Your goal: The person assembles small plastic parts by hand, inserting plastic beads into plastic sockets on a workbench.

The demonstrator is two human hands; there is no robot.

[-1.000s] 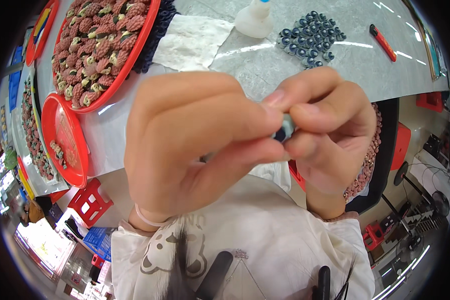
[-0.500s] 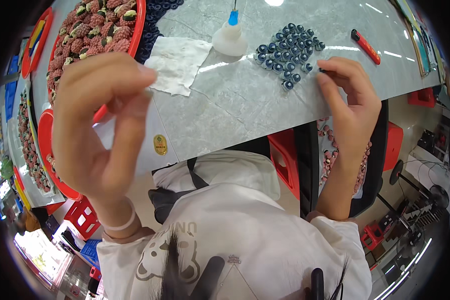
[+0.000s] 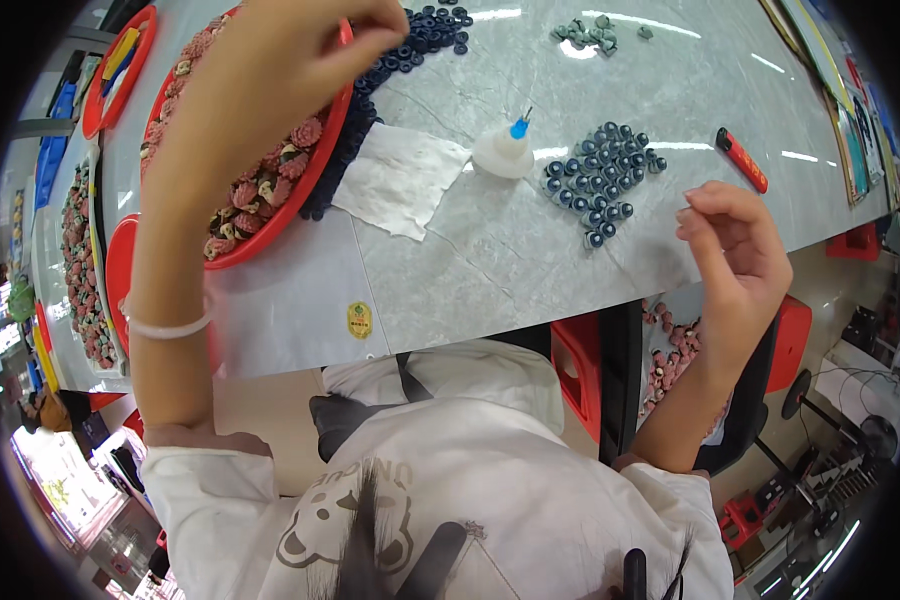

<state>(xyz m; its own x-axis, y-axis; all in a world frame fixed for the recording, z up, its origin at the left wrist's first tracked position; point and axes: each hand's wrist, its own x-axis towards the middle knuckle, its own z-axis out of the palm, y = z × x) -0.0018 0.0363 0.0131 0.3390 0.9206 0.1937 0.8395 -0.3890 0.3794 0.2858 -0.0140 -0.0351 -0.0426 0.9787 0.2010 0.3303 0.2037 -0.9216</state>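
Observation:
My left hand (image 3: 315, 60) reaches far forward over the red tub (image 3: 345, 110) of pink and dark moulded pieces (image 3: 245, 195). Its thumb and fingers come together beside a pile of dark blue rings (image 3: 420, 45), partly cut off by the picture's top; whatever they may hold is hidden. My right hand (image 3: 740, 250) hovers at the right of the table, fingers loosely curled, with thumb and forefinger tips slightly apart and nothing visible between them. Just left of it stands a cluster of small blue ring-topped pieces (image 3: 600, 180).
A white squeeze bottle (image 3: 503, 152) with a blue needle tip stands beside a white cloth (image 3: 400, 175). Small grey-green pieces (image 3: 595, 37) lie at the back. A red stick-shaped object (image 3: 742, 160) with a black end rests at the right. Below the table's front edge is a red stool (image 3: 576, 370).
My left hand has moved forward, over the tub to the blue rings. My right hand has drawn away from the blue cluster, and the dark piece at its fingertips no longer shows. The view has shifted.

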